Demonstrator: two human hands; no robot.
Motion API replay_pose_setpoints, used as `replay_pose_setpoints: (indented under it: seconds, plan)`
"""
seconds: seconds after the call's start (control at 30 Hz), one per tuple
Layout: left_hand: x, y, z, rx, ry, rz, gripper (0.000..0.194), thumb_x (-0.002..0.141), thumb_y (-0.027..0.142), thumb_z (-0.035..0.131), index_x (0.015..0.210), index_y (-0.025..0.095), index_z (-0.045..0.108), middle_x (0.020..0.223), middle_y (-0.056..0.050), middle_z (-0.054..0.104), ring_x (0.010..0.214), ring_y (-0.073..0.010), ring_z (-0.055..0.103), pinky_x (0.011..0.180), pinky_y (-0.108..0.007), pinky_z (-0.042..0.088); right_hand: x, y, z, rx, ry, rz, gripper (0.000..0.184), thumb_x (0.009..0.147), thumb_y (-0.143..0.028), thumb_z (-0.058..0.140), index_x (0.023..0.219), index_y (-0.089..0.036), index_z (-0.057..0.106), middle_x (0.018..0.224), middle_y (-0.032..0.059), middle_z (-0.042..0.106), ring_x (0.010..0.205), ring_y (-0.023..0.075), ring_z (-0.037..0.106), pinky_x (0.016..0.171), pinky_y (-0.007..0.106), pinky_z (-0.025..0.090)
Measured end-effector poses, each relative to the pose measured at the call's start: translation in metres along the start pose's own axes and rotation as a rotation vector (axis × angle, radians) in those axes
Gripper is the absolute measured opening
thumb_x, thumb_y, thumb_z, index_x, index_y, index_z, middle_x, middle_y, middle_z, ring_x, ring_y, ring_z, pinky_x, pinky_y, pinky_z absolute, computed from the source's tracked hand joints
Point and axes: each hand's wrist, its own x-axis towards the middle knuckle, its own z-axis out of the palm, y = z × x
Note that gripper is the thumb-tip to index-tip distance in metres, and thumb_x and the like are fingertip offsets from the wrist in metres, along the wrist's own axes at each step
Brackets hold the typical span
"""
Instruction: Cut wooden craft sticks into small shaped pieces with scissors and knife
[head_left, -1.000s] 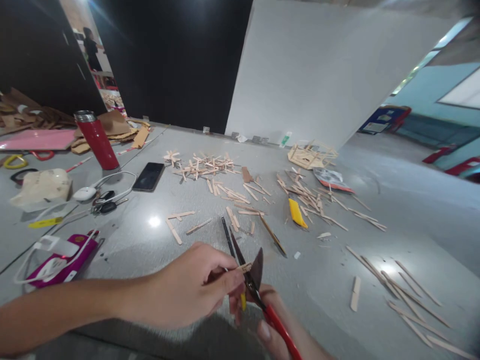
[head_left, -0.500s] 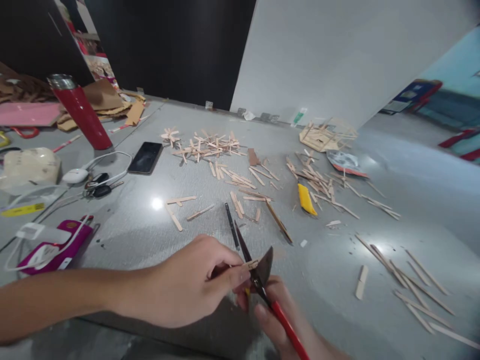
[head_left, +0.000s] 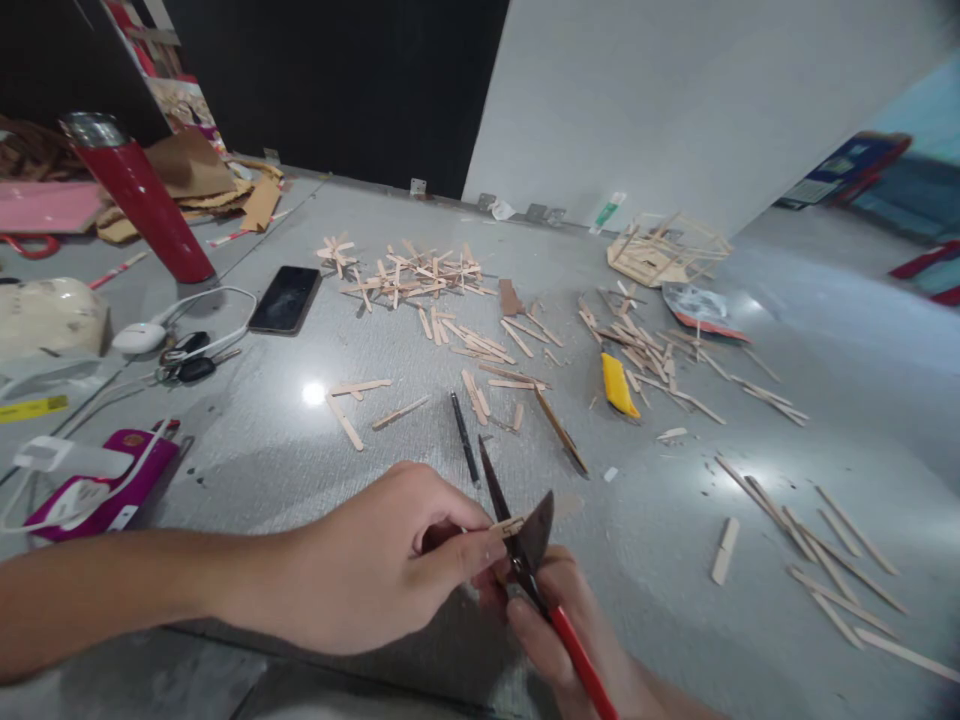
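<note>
My left hand pinches a short wooden stick between thumb and fingers, low in the middle of the view. The stick's end lies between the open blades of red-handled snips. My right hand is wrapped round the snips' red handle at the bottom edge, just right of the left hand. Both hands hover over the grey table.
Loose wooden sticks lie scattered across the table, more at the right. A black pen, a yellow knife, a phone, a red flask, keys, a magenta device and a stick frame lie around.
The view has tilted down and the table things have slid upward in the picture. Both hands keep their grip on the stick and snips with little movement.
</note>
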Motion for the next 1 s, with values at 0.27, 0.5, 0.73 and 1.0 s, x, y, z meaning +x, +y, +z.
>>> replay_pose_setpoints:
  seconds: [0.27,0.5,0.73,1.0]
  plan:
    - [-0.001,0.0,0.001,0.014,0.007,0.004,0.04,0.103,0.019,0.048,0.065,0.013,0.062,0.067,0.003,0.063,0.056,-0.0071,0.042,0.054,-0.021,0.032,-0.001,-0.01,0.001,-0.017,0.061,0.081,0.052,0.099,-0.067,0.046,0.083,-0.022,0.065,0.074,0.0058,0.058,0.065,0.0204,0.051,0.063,0.037,0.051]
    - [0.0,-0.001,0.001,0.014,0.002,0.016,0.043,0.103,0.02,0.048,0.063,0.014,0.059,0.067,0.003,0.062,0.059,-0.0076,0.047,0.057,-0.02,0.035,0.004,-0.015,0.006,0.012,0.077,0.089,0.056,0.098,-0.071,0.043,0.077,-0.023,0.061,0.067,0.0034,0.054,0.06,0.0184,0.046,0.055,0.034,0.042]
    - [0.0,-0.002,0.0,0.052,0.004,0.016,0.043,0.104,0.021,0.047,0.063,0.014,0.057,0.067,0.003,0.059,0.057,-0.0073,0.042,0.056,-0.021,0.032,0.005,-0.02,0.004,-0.023,0.055,0.105,0.056,0.099,-0.07,0.041,0.076,-0.023,0.06,0.064,0.0015,0.048,0.057,0.0177,0.042,0.054,0.034,0.04]
    - [0.0,-0.004,0.002,0.04,0.033,0.022,0.039,0.104,0.023,0.048,0.067,0.015,0.058,0.061,0.005,0.05,0.054,-0.0072,0.037,0.051,-0.021,0.027,0.005,-0.019,-0.002,-0.006,-0.009,0.124,0.059,0.098,-0.071,0.041,0.078,-0.021,0.064,0.068,0.0036,0.053,0.06,0.0179,0.046,0.058,0.034,0.045]
